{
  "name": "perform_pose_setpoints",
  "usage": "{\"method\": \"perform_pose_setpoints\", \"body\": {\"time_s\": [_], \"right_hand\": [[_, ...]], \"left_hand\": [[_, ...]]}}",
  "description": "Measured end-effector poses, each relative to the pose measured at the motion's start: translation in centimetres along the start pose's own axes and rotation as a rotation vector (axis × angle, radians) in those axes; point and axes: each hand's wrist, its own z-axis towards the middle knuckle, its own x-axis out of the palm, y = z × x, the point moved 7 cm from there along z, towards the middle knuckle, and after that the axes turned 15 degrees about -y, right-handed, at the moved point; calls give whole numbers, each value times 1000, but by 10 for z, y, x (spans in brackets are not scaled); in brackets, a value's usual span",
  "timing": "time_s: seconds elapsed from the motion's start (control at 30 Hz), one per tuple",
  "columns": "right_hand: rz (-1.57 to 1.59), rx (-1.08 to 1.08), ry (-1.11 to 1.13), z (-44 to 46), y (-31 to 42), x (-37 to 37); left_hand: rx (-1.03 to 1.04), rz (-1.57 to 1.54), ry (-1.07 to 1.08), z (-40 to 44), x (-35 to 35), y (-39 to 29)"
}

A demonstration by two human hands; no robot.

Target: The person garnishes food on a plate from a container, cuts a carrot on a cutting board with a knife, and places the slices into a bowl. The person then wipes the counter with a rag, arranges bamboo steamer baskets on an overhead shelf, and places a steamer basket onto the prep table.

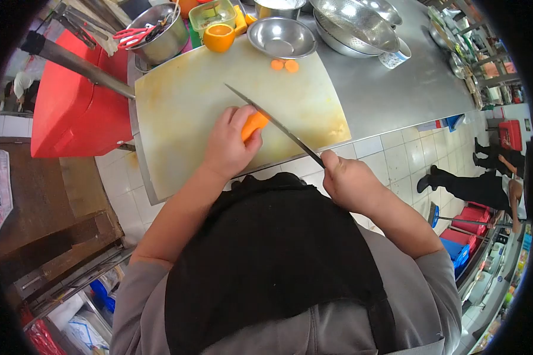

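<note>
My left hand [231,141] is wrapped round a piece of carrot [254,125] and holds it on the cutting board [183,106]. In my right hand [346,177] is the handle of a long knife [287,131]. Its blade runs up and left across the board, at the top end of the carrot, with the tip beyond my left fingers. Two round carrot slices [284,65] lie farther back on the board, just below a shallow steel bowl [282,38]. A halved orange [218,38] sits at the board's back edge, cut face showing.
Behind the board stand a steel pot [160,44] with red-handled scissors and a green plastic container [210,15]. Colanders [358,26] and a patterned cup [395,54] are at the back right. A red bin [83,100] is at left. People stand far right.
</note>
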Motion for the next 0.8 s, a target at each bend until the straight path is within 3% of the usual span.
{"method": "perform_pose_setpoints", "body": {"time_s": [0.37,0.57,0.8], "right_hand": [[-9,-28,42,-2,-2,2],[23,101,168,9,0,5],[8,99,203,16,0,19]], "left_hand": [[-20,-4,19,1,3,3],[12,-18,8,1,2,1],[25,-18,7,2,3,2]]}}
